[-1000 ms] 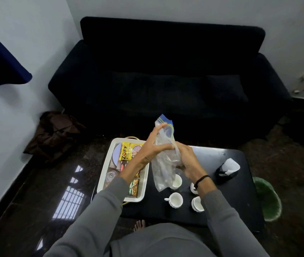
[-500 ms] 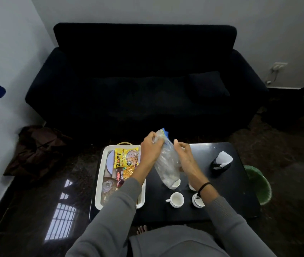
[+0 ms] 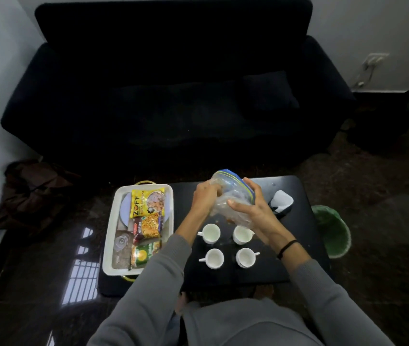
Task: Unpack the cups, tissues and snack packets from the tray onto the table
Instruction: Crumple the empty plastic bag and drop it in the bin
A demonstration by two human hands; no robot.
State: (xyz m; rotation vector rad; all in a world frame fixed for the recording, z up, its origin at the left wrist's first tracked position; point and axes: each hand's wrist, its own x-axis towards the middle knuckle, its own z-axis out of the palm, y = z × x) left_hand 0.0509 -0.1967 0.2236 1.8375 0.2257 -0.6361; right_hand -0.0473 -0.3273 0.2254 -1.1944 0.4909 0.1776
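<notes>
The clear zip bag is no longer hanging upright as it was a moment before; it is now lying lower and tilted, with its blue zip mouth pointing to the far side and its bottom sinking toward the near right, just above the far pair of the four cups. Both hands are gripping it. The left hand is curling its fingers at the mouth end, and I cannot tell if they are going inside, while the right hand is wrapping around the middle from the right. The bag is hanging in the air over the table, not resting on it. The snack packets are lying in the tray at the left, nearer to the left hand, and the tissues are sitting to the right.
</notes>
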